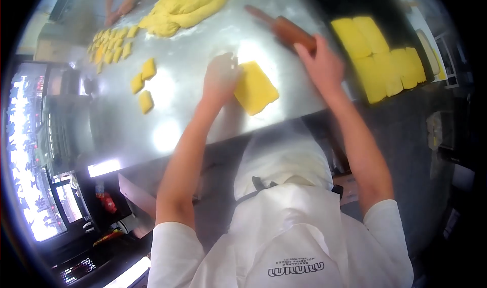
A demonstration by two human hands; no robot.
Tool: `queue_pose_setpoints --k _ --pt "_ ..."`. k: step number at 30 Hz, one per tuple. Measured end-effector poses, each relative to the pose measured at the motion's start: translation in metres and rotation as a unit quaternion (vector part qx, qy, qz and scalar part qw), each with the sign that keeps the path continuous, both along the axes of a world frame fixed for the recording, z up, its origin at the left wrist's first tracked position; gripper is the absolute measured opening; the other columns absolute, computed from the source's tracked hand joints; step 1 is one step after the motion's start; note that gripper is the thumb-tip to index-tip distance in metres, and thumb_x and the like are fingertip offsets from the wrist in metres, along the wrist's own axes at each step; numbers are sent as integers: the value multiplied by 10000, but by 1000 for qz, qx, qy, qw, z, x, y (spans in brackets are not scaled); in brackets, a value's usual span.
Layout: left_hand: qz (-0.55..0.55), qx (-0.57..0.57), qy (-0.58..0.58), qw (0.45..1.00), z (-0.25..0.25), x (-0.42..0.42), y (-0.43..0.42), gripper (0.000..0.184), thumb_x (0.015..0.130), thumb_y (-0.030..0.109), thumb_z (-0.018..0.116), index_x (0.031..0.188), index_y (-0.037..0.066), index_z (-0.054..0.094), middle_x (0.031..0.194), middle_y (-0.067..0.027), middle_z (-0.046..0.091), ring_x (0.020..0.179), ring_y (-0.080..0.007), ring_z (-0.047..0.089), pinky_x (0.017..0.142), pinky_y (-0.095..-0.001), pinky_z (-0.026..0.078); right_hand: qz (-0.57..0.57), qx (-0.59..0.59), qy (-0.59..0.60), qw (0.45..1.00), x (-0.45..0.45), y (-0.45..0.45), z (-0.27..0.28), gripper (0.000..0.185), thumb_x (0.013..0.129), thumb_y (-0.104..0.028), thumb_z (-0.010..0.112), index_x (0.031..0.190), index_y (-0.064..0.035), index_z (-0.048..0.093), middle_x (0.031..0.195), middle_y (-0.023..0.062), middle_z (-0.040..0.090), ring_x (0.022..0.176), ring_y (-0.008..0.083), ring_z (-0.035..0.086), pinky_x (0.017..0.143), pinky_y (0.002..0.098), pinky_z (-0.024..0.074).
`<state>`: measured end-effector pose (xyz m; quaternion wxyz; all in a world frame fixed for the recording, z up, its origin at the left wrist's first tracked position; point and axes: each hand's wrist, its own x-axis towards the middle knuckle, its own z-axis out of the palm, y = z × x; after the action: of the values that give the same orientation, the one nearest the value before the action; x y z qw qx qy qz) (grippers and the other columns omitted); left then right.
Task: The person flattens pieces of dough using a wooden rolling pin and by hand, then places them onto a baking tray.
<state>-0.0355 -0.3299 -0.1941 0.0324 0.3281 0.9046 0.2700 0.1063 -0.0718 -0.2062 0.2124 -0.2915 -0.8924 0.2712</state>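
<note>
A rolled-out rectangle of yellow dough (257, 87) lies on the metal table in front of me. My left hand (221, 76) is at its left edge. The fingers there are blurred, so their grip on the dough is not clear. To the right of the sheet, my right hand (322, 65) is closed around the near end of a brown wooden rolling pin (294, 32). The pin slants away to the upper left and stands apart from the dough sheet.
Three small dough pieces (146, 101) lie to the left, with several more cut pieces (109, 45) behind them. A large dough mass (185, 6) sits at the far side. Flattened sheets (375, 67) cover a dark tray at right. Another person's hands (119, 11) work at the far left.
</note>
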Motion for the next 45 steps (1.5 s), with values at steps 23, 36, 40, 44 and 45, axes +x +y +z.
queue_pose_setpoints --k 23,36,40,44,45 --pt "-18 -112 54 992 -15 109 -16 1065 935 750 506 1606 -57 326 1665 -244 353 1561 -417 310 1257 -613 219 200 -486 152 837 -31 -85 -9 594 1151 -243 443 1682 -61 247 1710 111 347 1590 227 314 1312 352 234" --pt "-15 -10 30 999 -15 109 -24 858 981 507 645 1576 -53 384 1633 -257 398 1541 -428 337 1260 -577 243 138 -317 124 930 13 -95 -3 568 1153 -326 461 1581 33 358 1557 208 475 1427 277 498 1236 388 343" --pt "51 207 32 976 -9 87 -33 568 962 93 681 1492 -18 513 1548 -265 504 1459 -442 458 1215 -486 372 62 -488 227 840 28 -85 -8 526 1136 -312 517 1532 16 407 1402 209 573 1233 263 614 1098 387 489" --pt "97 176 14 980 5 32 -27 403 974 115 673 1365 20 649 1315 -233 686 1267 -393 634 1089 -438 492 56 -488 253 834 43 -72 -13 446 1130 -258 534 1475 14 459 1236 169 635 981 198 677 892 342 578" --pt "66 119 -9 991 10 23 -21 408 962 139 690 1348 13 653 1284 -238 696 1229 -397 649 1064 -435 503 61 -487 263 831 47 -69 -15 421 1129 -247 535 1457 10 477 1187 156 652 915 179 685 838 327 591"
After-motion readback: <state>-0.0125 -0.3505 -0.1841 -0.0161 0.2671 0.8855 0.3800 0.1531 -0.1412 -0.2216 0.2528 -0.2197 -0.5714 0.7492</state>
